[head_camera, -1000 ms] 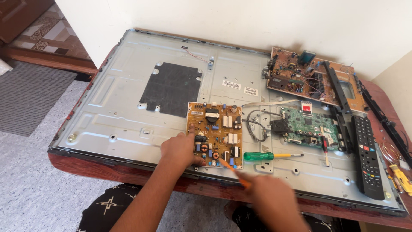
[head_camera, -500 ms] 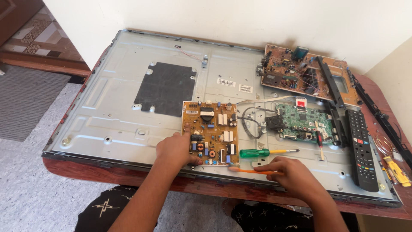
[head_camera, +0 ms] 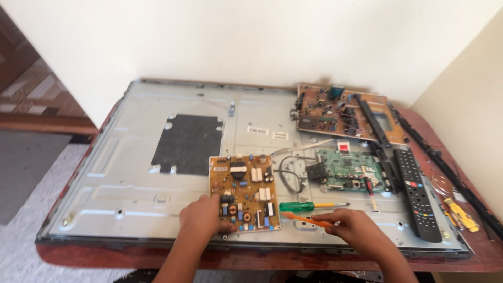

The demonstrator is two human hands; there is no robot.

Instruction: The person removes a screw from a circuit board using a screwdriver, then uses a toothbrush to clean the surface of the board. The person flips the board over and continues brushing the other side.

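Note:
A flat metal panel (head_camera: 120, 173), the back of a large screen, lies on a red-brown table (head_camera: 94, 257). A yellow-brown circuit board (head_camera: 243, 183) rests on it near the front edge. My left hand (head_camera: 201, 217) presses on the board's lower left corner. Just right of the board, my right hand (head_camera: 351, 228) holds an orange-handled tool (head_camera: 306, 218) by its tip end, low over the panel. A green-handled screwdriver (head_camera: 301, 206) lies directly behind the orange tool.
A green circuit board (head_camera: 348, 170) with black cables (head_camera: 288, 175) sits right of centre. A larger brown board (head_camera: 335, 112) lies at the back right. A black remote (head_camera: 416, 194), black strips (head_camera: 445, 157) and a yellow tool (head_camera: 461, 215) lie at the right edge.
My right hand has moved from the front edge up onto the panel with the orange tool, now lying flatter. The view has tilted upward. My left hand stays on the board.

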